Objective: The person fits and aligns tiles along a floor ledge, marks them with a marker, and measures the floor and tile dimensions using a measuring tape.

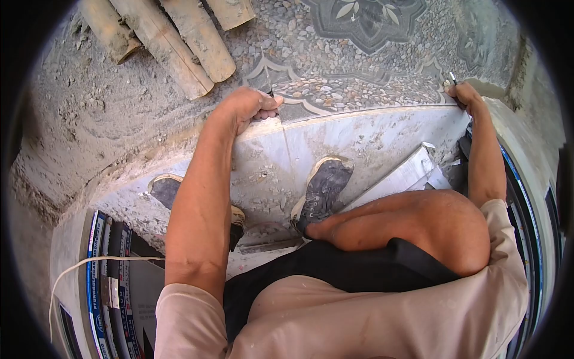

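My left hand (258,107) is closed at the near edge of the patterned floor tile (335,93), beside a tile joint. Something small and dark shows at its fingertips, too small to name. My right hand (465,96) is closed around a slim pen-like marker (452,78) at the right end of the same edge. Between both hands a thin pale line runs along the tile edge; whether it is a string or the edge itself is unclear. Below the edge lies a dusty, light grey step (371,134).
Several bamboo pieces (173,45) lie on rough, sandy ground at the upper left. My shoes (326,185) rest on the step, near broken white tile pieces (394,176). Wrapped frame profiles (110,281) and a pale cable (107,258) are at the lower left.
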